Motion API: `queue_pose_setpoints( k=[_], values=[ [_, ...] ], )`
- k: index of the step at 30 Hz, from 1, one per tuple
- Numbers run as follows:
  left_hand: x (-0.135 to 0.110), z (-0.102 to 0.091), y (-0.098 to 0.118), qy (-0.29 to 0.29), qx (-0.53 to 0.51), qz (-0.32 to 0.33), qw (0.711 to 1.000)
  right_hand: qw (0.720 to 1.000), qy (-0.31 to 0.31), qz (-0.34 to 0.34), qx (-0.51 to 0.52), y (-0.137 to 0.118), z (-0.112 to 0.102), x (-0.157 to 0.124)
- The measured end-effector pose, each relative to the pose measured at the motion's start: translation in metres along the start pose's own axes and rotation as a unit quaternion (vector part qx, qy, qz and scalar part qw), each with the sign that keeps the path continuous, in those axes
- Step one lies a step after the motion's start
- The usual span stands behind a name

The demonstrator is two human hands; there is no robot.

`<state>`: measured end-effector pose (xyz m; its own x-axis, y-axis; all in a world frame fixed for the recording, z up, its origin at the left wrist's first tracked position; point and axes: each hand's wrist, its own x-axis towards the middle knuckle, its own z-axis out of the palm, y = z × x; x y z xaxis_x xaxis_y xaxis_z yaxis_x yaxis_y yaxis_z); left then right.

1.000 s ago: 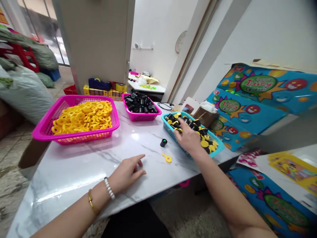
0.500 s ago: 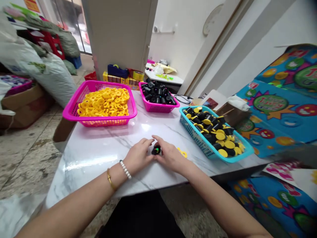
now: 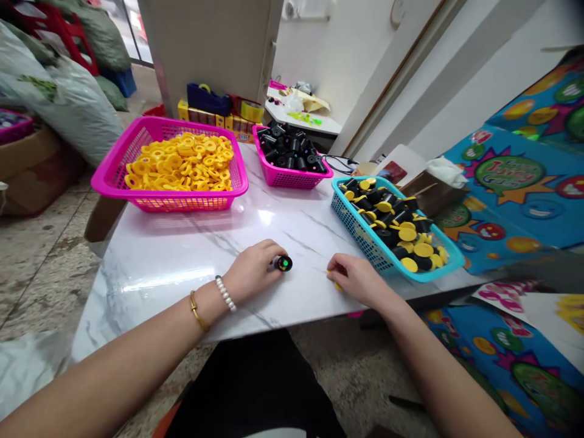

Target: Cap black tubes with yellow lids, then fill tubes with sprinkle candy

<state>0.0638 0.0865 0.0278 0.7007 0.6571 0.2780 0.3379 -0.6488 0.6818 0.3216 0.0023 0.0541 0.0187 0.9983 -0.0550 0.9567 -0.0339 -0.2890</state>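
Note:
My left hand is closed around a small black cylinder, whose end faces me with a green spot in it. Over to the right, my right hand pinches a small yellow plastic piece at the tabletop, mostly hidden by the fingers. Loose yellow ring pieces fill a large pink basket at the left. Behind, a smaller pink basket holds black cylinders. Black cylinders with yellow discs lie in a blue basket beside my right hand.
The white marbled table ends close to my lap. A tape dispenser and small yellow boxes stand behind the baskets. A tissue box and blue printed cartons are on the right; white sacks lean at the left.
My right hand has left the black cylinder and moved right to the yellow piece on the table. The left hand keeps the cylinder. The view has tilted down a little.

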Motion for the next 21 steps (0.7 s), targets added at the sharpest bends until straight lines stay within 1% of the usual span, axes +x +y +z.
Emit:
queue_pose_setpoints(
  k=[2,3,7,9,13,16,19,21],
  values=[
    [0.000,0.000,0.001,0.000,0.010,-0.003,1.000,0.999,-0.018,0.013,0.026,-0.004,0.003,-0.003],
    [0.000,0.000,0.001,-0.006,0.017,-0.010,1.000,0.999,-0.017,0.014,0.035,-0.006,0.004,-0.003],
    [0.001,0.000,0.001,-0.041,0.038,-0.037,0.998,0.996,0.040,0.036,0.068,-0.008,0.000,0.004],
    [0.001,0.000,0.001,-0.047,0.040,-0.037,0.997,0.995,0.050,0.043,0.071,-0.005,-0.003,0.004],
    [0.000,-0.001,0.002,-0.049,0.037,-0.031,0.998,1.000,0.018,0.014,-0.022,-0.003,-0.001,-0.011],
    [0.000,0.000,0.002,-0.052,0.039,-0.026,0.998,0.996,0.023,0.026,-0.080,-0.008,0.006,-0.023],
    [0.000,0.000,0.001,-0.045,0.037,-0.024,0.998,0.997,0.018,0.032,-0.072,-0.016,0.008,-0.025],
    [0.000,0.000,0.000,-0.038,0.033,-0.028,0.998,1.000,0.001,0.023,-0.021,-0.022,0.004,-0.020]
  ],
)
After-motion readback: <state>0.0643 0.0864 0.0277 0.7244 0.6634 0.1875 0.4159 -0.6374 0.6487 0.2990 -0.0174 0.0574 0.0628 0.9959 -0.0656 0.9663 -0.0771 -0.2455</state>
